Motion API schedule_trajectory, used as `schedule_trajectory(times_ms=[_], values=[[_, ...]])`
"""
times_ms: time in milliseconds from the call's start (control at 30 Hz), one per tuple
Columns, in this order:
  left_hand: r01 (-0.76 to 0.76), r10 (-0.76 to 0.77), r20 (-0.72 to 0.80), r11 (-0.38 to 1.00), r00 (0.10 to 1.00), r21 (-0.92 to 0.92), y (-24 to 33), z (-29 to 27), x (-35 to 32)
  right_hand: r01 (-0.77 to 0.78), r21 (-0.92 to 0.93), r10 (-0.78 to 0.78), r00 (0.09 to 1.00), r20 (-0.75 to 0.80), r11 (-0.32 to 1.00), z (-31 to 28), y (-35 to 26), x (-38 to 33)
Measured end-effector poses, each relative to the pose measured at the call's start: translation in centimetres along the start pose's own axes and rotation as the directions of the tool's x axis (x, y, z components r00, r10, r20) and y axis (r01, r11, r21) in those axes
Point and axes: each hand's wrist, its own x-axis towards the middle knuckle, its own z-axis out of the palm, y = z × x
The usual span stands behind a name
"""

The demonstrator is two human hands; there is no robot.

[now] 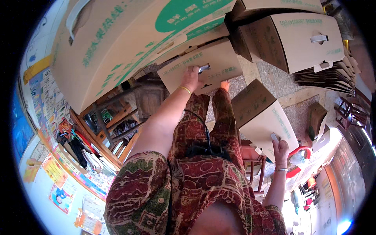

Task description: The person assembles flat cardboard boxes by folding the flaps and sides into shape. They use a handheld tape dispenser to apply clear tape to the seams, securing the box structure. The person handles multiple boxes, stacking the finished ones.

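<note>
With my left hand [190, 77] gripping one box's [201, 66] handle and my right [280, 149] pinching another's [263, 117], I should lift both level.

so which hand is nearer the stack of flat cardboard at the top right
Right. The right hand grips a box handle below the flat cardboard stack; the left hand holds another box's handle far off to the stack's left.

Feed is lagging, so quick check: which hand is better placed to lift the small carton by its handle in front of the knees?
Left. The left hand already rests at the grey handle of the small carton ahead of the knees. The right hand is busy off to the side, gripping the handle of another carton.
</note>
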Motion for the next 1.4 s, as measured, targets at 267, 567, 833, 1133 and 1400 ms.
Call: schedule_trajectory(times_ms=[267, 567, 833, 1133, 1400], values=[[-0.066, 0.062, -0.134, 0.997, 0.989, -0.027, -1.3, 1.8, -0.9, 0.103, 0.091, -0.107, 0.994, 0.037, 0.991, -5.3, -8.7, 1.7], [-0.264, 0.286, -0.157, 0.953, 0.945, 0.147, -3.7, 5.9, -2.1, 0.362, 0.144, -0.375, 0.924, 0.075, 0.921, -8.7, -16.7, 4.7], [-0.113, 0.183, 0.001, 0.607, 0.983, -0.787, -3.8, 10.3, -2.3, 0.564, 0.044, -0.564, 0.811, 0.155, 0.824, -8.8, -23.3, 9.2], [-0.039, -0.05, -0.101, 0.69, 0.994, -0.723, -7.1, 12.5, -5.1, 0.736, -0.061, -0.699, 0.662, 0.271, 0.674, -6.4, -28.5, 13.1], [0.021, -0.315, -0.1, 0.359, 0.944, -0.933, -8.2, 8.0, -9.1, 0.785, -0.104, -0.737, 0.612, 0.285, 0.611, -0.5, -29.8, 18.0]])
